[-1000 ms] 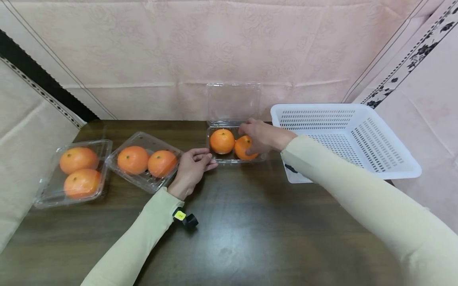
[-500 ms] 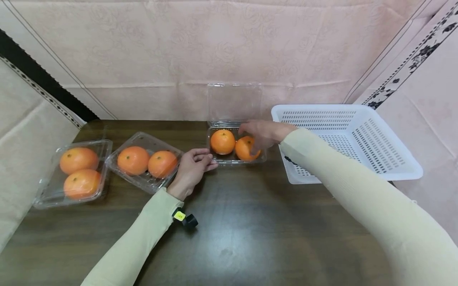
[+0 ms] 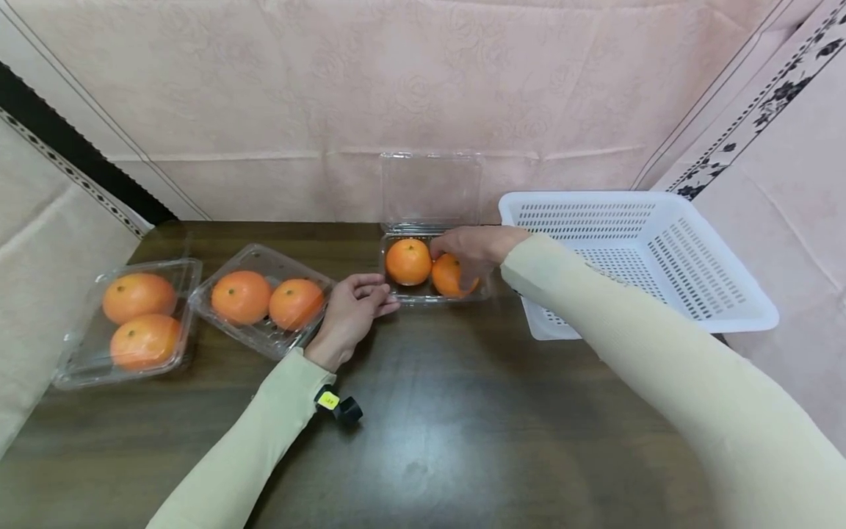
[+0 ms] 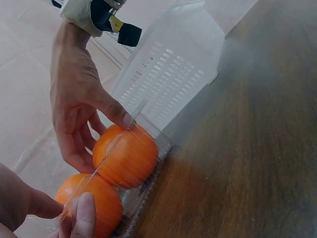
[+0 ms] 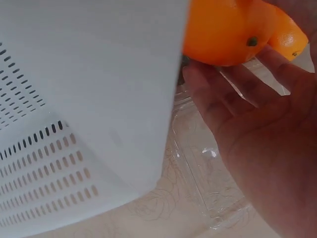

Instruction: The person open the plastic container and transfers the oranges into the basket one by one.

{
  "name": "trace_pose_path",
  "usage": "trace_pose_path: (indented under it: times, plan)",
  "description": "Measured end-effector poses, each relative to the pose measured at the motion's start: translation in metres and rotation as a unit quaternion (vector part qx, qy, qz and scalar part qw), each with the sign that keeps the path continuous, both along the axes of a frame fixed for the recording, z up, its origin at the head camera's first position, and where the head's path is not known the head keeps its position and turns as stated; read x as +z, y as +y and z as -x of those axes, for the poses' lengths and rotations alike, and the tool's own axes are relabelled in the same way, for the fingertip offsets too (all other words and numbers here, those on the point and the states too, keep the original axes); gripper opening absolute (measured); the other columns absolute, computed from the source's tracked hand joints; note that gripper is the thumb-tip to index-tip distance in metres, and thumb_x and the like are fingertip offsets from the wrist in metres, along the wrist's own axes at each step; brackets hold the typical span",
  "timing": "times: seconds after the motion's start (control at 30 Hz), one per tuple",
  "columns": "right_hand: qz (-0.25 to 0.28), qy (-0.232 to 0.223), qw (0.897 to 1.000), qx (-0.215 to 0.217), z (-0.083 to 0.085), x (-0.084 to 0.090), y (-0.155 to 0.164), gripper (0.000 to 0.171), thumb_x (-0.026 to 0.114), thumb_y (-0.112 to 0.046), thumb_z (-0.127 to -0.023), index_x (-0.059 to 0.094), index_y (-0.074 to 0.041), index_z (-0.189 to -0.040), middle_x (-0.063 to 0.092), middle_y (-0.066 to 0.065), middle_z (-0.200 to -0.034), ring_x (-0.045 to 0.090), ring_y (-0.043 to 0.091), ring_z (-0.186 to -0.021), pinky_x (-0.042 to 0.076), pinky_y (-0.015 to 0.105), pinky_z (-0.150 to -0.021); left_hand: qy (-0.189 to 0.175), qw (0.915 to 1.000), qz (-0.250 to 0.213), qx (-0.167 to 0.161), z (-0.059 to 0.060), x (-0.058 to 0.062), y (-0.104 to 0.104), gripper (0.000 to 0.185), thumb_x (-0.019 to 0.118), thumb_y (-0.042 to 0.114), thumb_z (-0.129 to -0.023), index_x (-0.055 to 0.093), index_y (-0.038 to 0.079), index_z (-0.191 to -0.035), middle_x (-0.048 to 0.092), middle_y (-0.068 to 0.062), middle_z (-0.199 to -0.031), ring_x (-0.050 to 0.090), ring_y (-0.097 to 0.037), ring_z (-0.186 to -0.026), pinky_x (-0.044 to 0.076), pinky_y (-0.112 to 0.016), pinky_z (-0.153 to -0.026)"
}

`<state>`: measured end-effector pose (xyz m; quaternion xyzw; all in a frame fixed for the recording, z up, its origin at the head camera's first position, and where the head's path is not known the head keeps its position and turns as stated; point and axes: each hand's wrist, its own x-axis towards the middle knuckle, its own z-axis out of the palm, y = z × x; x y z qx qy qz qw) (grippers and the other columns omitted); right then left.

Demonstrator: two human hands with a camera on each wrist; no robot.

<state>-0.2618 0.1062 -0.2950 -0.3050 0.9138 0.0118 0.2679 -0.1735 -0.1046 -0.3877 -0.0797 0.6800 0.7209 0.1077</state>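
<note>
An open clear clamshell container [image 3: 423,297] stands at the table's far middle, its lid [image 3: 429,187] upright against the cloth backdrop. Two oranges lie in it. My right hand [image 3: 471,250] reaches in from the right, and its fingers curl round the right orange [image 3: 448,278] [image 4: 125,154] [image 5: 223,34]. The left orange [image 3: 408,261] [image 4: 96,203] lies free beside it. My left hand [image 3: 350,312] pinches the container's front-left corner, with a fingertip [image 4: 84,218] on the rim.
A white perforated basket [image 3: 595,197] [image 4: 168,74] [image 5: 74,99] stands just right of the container. Two closed clear containers [image 3: 264,253] [image 3: 188,268], each holding two oranges, lie at the left. The dark wooden table [image 3: 463,426] is backed by pink cloth.
My right hand has slid a little left over the right orange and wrapped closer round it. My left hand stays on the container's corner.
</note>
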Motion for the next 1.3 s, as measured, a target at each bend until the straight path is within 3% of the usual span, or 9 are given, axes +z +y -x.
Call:
trace_pose_path:
  times: [0.27,0.6,0.97,1.3]
  plan:
    - [-0.022,0.0,1.0,-0.004,0.004,-0.003,-0.003,0.063,0.086,-0.011,-0.081,0.053,-0.019,-0.134,0.061,0.002,-0.131,0.054,0.024,-0.116,0.047,0.041,-0.114,0.001,1.0,-0.002,0.0,0.001,-0.001,0.001,0.038,0.054,0.003,-0.104,0.047,-0.004,-0.141,0.057,-0.026,-0.126,0.072,-0.012,-0.085,0.064,-0.03,-0.091]
    - [-0.016,0.0,1.0,0.014,0.004,-0.002,-0.001,0.059,0.086,-0.01,-0.079,0.054,-0.02,-0.128,0.063,0.0,-0.121,0.055,0.024,-0.11,0.05,0.037,-0.108,0.0,1.0,0.0,-0.002,-0.001,-0.002,0.001,0.037,0.054,0.004,-0.105,0.047,-0.004,-0.141,0.057,-0.026,-0.126,0.073,-0.013,-0.087,0.062,-0.037,-0.096]
    - [-0.021,0.022,0.997,0.071,0.003,0.012,0.0,0.063,0.082,-0.009,-0.08,0.052,-0.019,-0.135,0.058,0.006,-0.142,0.054,0.028,-0.12,0.048,0.041,-0.111,0.007,1.0,-0.003,-0.003,0.0,-0.001,-0.001,0.038,0.053,0.003,-0.105,0.047,-0.005,-0.141,0.058,-0.024,-0.122,0.073,-0.014,-0.087,0.063,-0.033,-0.093]
    - [-0.002,0.03,0.996,0.078,-0.007,0.022,0.006,0.062,0.078,-0.009,-0.081,0.057,-0.025,-0.137,0.059,0.006,-0.138,0.053,0.026,-0.122,0.047,0.042,-0.113,0.008,0.9999,-0.015,0.0,0.001,-0.002,0.0,0.037,0.053,0.002,-0.104,0.046,-0.006,-0.14,0.057,-0.024,-0.121,0.072,-0.012,-0.085,0.064,-0.031,-0.091]
